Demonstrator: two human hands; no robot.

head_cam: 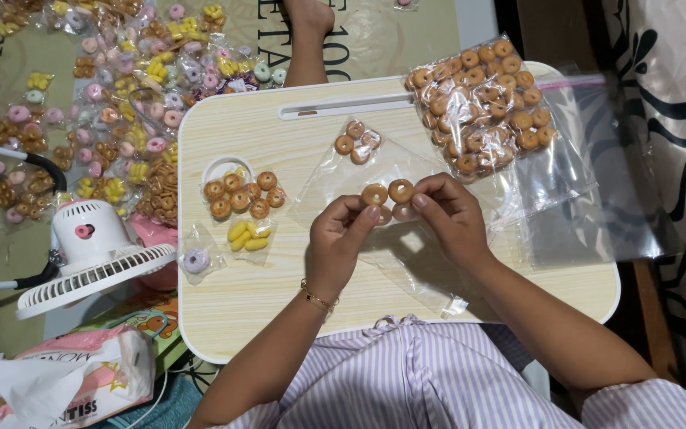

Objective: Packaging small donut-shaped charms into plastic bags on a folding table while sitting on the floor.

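Two small brown ring-shaped doughnut charms are held side by side above the middle of the table: one [374, 194] is pinched between the fingertips of the left hand [341, 238], the other [401, 190] between those of the right hand [448, 214]. Both grips are closed on their rings. Each charm is seen as a tan ring with a darker glazed top and a round hole at its centre; a third piece appears to be tucked under the fingers, but this cannot be told for certain. Beneath the hands an empty clear plastic sleeve [406, 262] is spread on the pale wooden lap table [279, 302].

Just beyond the hands, three like rings are sealed in a small clear packet [356, 141]. To the left, about eight loose brown rings [241, 195] are heaped, with a packet of yellow pieces [248, 235] below them and one purple ring in a packet [196, 260] near the edge. At the far right, a large clear zip bag full of brown rings [482, 103] is laid. A white fan [93, 254] is placed off the table's left side, with many filled packets [121, 79] scattered on the floor.
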